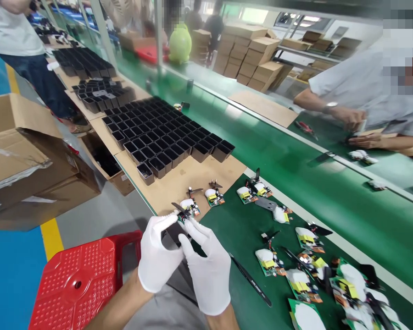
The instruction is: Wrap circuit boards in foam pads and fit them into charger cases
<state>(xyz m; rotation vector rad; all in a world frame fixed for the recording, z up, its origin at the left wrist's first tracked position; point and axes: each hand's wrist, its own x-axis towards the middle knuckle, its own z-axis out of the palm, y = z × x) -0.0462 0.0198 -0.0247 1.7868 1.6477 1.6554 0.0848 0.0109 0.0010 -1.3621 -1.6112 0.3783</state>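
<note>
My left hand (160, 252), in a white glove, is closed with its fingertips on a small circuit board (181, 218) with a black flat part standing off it. My right hand (208, 266), gloved too, meets it from the other side, fingers closed on the same piece. My fingers cover much of the board. Just beyond lie circuit boards with white blobs and yellow parts, one of them (213, 197) on the brown cardboard sheet (182, 176). Black tweezers (251, 280) rest on the green bench to the right of my right hand.
Rows of black plastic cases (158, 133) stand on the cardboard. Several more boards (304, 282) crowd the bench at right. A red stool (79, 279) and open cartons (20, 160) are at left. Across the green conveyor (261, 142), a co-worker's hands (359, 128) handle a part.
</note>
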